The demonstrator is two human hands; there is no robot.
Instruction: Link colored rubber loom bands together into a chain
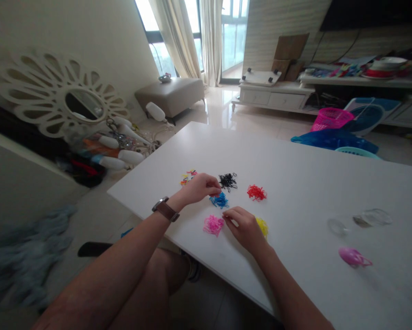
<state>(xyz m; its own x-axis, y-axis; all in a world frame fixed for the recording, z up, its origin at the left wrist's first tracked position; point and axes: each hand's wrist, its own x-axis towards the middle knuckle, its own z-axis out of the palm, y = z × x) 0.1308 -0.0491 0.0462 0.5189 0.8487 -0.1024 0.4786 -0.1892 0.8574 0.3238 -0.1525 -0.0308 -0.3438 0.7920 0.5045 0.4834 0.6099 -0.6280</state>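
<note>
On the white table (295,192) lie small piles of loops: black (228,181), red (256,193), blue (220,200), pink (213,225) and yellow (262,227). A mixed-colour pile (187,176) sits at the left, partly behind my left hand (206,186). That hand, with a watch on its wrist, is closed above the blue pile, pinching something too small to make out. My right hand (241,225) is closed in a pinch between the pink and yellow piles, covering part of the yellow one; what its fingertips hold is too small to tell.
A pink object (353,257) and a clear glass container (376,217) lie on the table at the right. Beyond its far edge are a pink basket (331,120) and blue plastic (333,139). White lamp parts (130,157) stand past the left edge.
</note>
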